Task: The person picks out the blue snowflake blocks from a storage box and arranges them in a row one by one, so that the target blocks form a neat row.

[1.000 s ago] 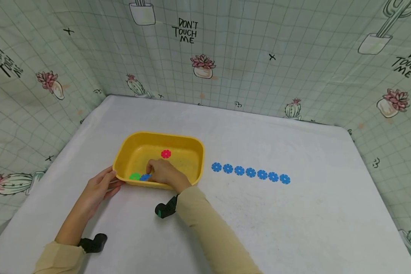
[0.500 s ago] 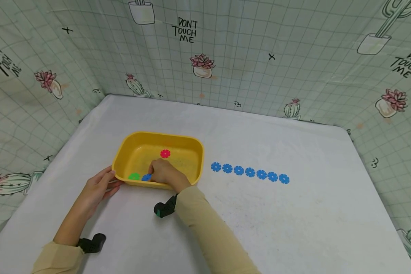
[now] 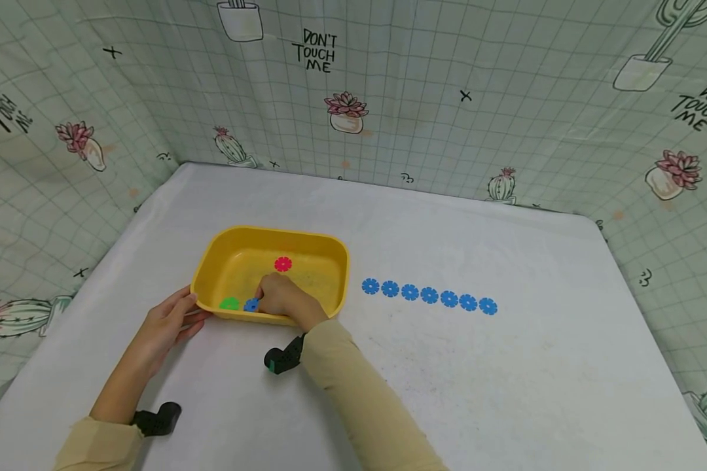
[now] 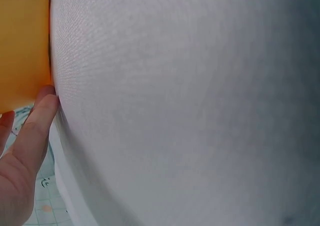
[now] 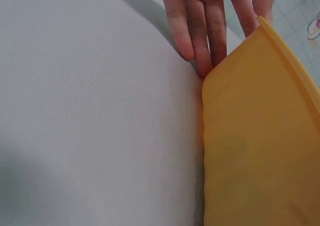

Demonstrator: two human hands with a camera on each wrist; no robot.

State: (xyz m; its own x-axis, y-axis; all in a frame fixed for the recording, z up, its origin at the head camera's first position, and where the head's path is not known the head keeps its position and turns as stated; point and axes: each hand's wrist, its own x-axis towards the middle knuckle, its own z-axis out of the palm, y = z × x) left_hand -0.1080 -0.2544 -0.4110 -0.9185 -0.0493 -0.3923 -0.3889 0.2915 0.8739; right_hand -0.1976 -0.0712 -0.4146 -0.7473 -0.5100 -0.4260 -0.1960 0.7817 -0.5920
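A yellow plastic tub (image 3: 330, 245) stands on the white-covered table. My left hand (image 3: 167, 325) touches its near left corner, fingers straight against the lower wall and thumb at the rim. The right wrist view also shows the left hand (image 5: 205, 23) against the tub's wall. My right hand (image 3: 281, 297) reaches over the near rim into the tub, fingers bent down at a blue flower-shaped disc (image 3: 250, 305). Its fingertips are hidden, so I cannot tell whether they pinch it. A green flower disc (image 3: 230, 303) lies left of the blue one, and a red flower disc (image 3: 283, 263) farther back.
Right of the tub, several blue flower discs form a row (image 3: 429, 296) slanting slightly toward the front right. A cactus-print cloth (image 3: 412, 131) hangs upright behind the table (image 3: 536, 379) and along both sides. Black wrist devices (image 3: 159, 418) sit on both wrists.
Less blue shows beside my right fingertips than a second ago; the visible blue patch has narrowed on its left side. Both hands and the tub stay nearly in place.
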